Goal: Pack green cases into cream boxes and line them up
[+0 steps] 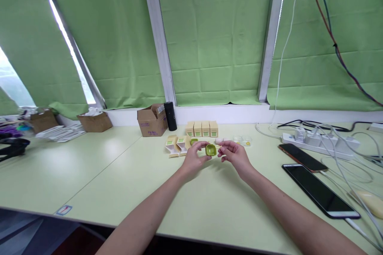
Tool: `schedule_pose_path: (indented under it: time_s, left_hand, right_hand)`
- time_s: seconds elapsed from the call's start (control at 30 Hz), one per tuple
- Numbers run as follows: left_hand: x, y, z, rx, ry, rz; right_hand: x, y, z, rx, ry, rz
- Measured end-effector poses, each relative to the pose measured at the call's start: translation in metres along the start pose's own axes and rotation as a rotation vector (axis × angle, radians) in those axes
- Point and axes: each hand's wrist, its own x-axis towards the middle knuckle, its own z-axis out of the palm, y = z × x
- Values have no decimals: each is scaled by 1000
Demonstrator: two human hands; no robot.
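Observation:
My left hand [195,156] pinches a small green cap-like piece [211,150] above the middle of the pale green table [119,175]. My right hand [233,154] hovers just right of the piece with its fingers curled together; I cannot make out whether they hold anything. Behind the hands lie opened cream boxes with green labels [176,144] and another small green piece [194,141]. A row of several shut cream boxes [201,129] stands farther back. Small clear plastic pieces [243,140] lie to the right of the boxes.
A brown carton [152,120] and a black cylinder [170,116] stand near the window sill. Two phones [321,192] [302,157], a white power strip [321,140] and many cables fill the right side. More cartons [95,121] and white packets [61,132] sit at far left.

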Motion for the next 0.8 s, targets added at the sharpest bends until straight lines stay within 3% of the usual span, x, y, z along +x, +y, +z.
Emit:
schedule_pose_path:
  time_s: [0.2,0.43,0.63,0.8]
  left_hand:
    - [-2,1,0,8,-1,52]
    - [-5,11,-1,43,-29,120]
    - [-7,13,0,68,-69,206]
    - [-9,12,1,105,-81,294]
  right_hand:
    - [-1,4,3,-86,-19,-192]
    - [-11,8,0,-636,9,-538]
    - [-13,11,-3,-909,-38,-792]
    - [-13,8,-4,-1165,76,-980]
